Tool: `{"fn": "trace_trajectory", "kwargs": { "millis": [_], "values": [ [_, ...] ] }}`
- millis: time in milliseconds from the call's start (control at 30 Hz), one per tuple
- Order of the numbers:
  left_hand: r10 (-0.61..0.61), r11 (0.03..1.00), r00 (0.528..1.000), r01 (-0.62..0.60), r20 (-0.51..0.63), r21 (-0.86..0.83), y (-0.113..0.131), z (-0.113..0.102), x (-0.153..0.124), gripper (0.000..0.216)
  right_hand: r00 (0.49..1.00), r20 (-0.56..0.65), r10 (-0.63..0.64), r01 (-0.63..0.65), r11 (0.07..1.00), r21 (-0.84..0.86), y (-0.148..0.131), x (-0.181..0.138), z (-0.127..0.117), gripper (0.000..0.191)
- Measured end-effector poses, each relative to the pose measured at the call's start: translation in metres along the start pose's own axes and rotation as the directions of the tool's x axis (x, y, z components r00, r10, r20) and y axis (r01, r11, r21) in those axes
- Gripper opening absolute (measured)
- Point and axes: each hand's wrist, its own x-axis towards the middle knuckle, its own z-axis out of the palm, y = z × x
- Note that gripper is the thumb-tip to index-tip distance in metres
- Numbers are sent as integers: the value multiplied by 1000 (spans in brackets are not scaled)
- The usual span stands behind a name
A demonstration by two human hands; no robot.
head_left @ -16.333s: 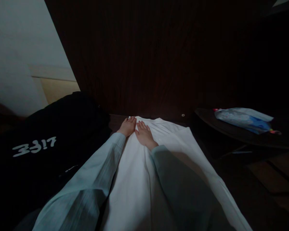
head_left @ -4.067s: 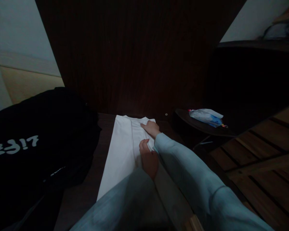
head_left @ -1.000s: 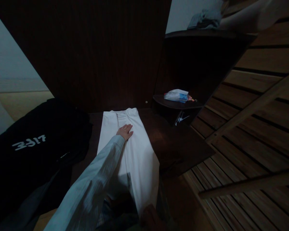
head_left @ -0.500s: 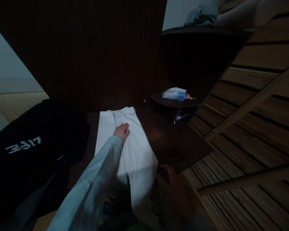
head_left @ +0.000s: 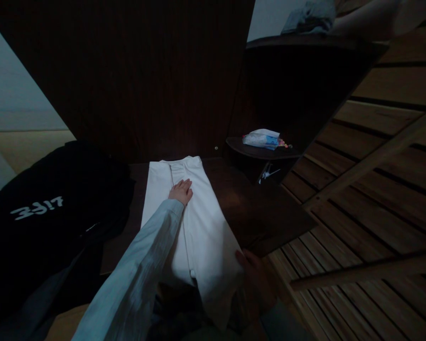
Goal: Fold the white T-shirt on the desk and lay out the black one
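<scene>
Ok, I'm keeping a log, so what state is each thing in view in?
White garment: laid out lengthwise, lightly creased.
Left hand: resting flat on it.
Right hand: at its right edge, grip too dim to tell.
Black lettered garment: heaped, rumpled.
Plastic packet: lying on the rounded shelf; sealing unclear.
Grey-blue cloth: bunched up.

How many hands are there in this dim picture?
2: the left hand lies spread on the white garment; the right hand is at the garment's right edge, partly lost in shadow, its grip unclear.
</scene>
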Motion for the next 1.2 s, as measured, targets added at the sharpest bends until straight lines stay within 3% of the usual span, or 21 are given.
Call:
{"fn": "trace_trajectory", "kwargs": {
  "millis": [100, 167, 267, 367, 500, 633, 1000, 1133, 1200],
  "values": [
    [6, 1000, 1000, -6, -2, -16, -1, 0, 0, 43, 999, 51, 5, 9, 963, -271, -4, 6, -13, 49],
    [22, 999, 1000, -22, -8, -39, -2, -1, 0, 42, 995, 23, -92, 93, 903, -419, -13, 10, -21, 46],
    [11, 997, 999, -14, -35, -70, -2, -2, 0, 42, 953, -42, -300, 238, 826, -511, -36, 23, -24, 39],
    [-17, 997, 999, 14, -52, -73, -2, -2, 0, 44, 920, -40, -390, 314, 795, -519, -62, 49, -12, 31],
    [-12, 998, 999, 9, -52, -62, -3, 1, 0, 43, 938, 27, -345, 305, 789, -533, -86, 93, 10, 19],
    [-6, 999, 999, 4, -42, -54, -4, 1, 0, 43, 951, 96, -294, 287, 721, -631, -95, 118, 15, 14],
    [-6, 998, 999, 4, -44, -57, -2, 1, 1, 43, 948, 155, -278, 253, 367, -895, -111, 117, 24, 7],
    [-13, 998, 999, 11, -35, -57, -3, 2, 1, 44, 946, 172, -275, 262, 334, -906, -114, 118, 25, 7],
    [-17, 998, 999, 15, -35, -57, -3, 2, 1, 43, 940, 218, -261, 311, 401, -862, -113, 123, 21, 7]
  ]
}}
